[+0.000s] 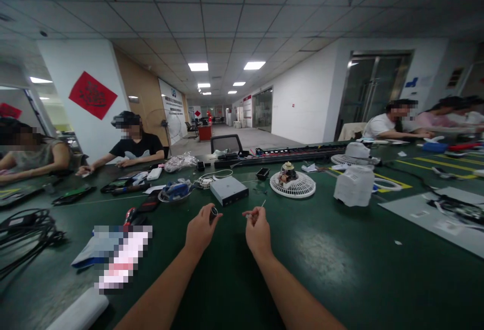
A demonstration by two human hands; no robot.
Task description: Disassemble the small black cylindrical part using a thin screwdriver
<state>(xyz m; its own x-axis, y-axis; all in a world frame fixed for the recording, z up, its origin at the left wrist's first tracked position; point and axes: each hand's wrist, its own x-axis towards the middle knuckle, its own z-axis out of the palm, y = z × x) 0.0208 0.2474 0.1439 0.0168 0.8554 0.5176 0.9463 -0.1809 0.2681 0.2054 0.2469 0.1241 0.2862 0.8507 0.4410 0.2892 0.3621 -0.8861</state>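
Note:
Both my hands are raised over the green table (pixel 313 289), a short gap between them. Pinched in my left hand (pixel 199 229) is a small dark round piece with a pale rim (pixel 214 211). My right hand (pixel 258 231) has its fingers closed on a thin pale stick-like piece (pixel 263 203); its exact kind is too small to make out. Just beyond my hands lies a grey box-shaped drive (pixel 229 188) with a dark front. Farther right are a white round fan grille (pixel 293 188) with a motor on it and a white plastic housing (pixel 353 186).
At left are black cables (pixel 28 239), a blurred packet (pixel 102 244) and a bowl with blue items (pixel 176 191). A small black tray (pixel 262 173) stands behind the drive. A grey panel (pixel 434 219) lies at right. Several people sit around, one person (pixel 132 143) across on the left.

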